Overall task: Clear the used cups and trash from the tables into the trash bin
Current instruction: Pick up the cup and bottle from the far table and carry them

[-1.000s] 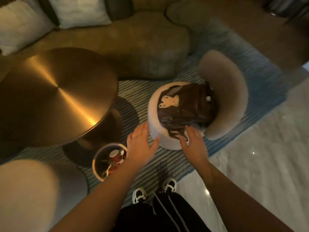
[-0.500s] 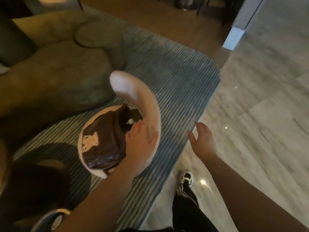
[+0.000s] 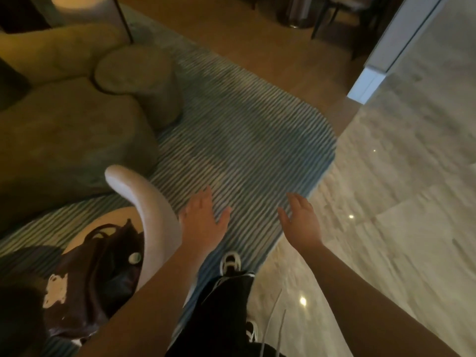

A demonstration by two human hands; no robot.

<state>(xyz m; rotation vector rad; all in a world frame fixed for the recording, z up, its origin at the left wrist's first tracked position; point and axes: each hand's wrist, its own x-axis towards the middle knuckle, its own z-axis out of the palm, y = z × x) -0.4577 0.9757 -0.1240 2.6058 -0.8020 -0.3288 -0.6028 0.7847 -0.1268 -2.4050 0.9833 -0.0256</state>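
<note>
My left hand [image 3: 203, 220] and right hand [image 3: 302, 222] hang empty over the striped rug [image 3: 244, 130], fingers spread — apparently between pickups; no cups, trash or bin in view — only a chair [image 3: 152, 215].

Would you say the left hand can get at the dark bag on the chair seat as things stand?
Probably yes: the left hand is open and empty beside the chair's curved backrest, which stands between it and the dark bag, so it must reach around.
</note>
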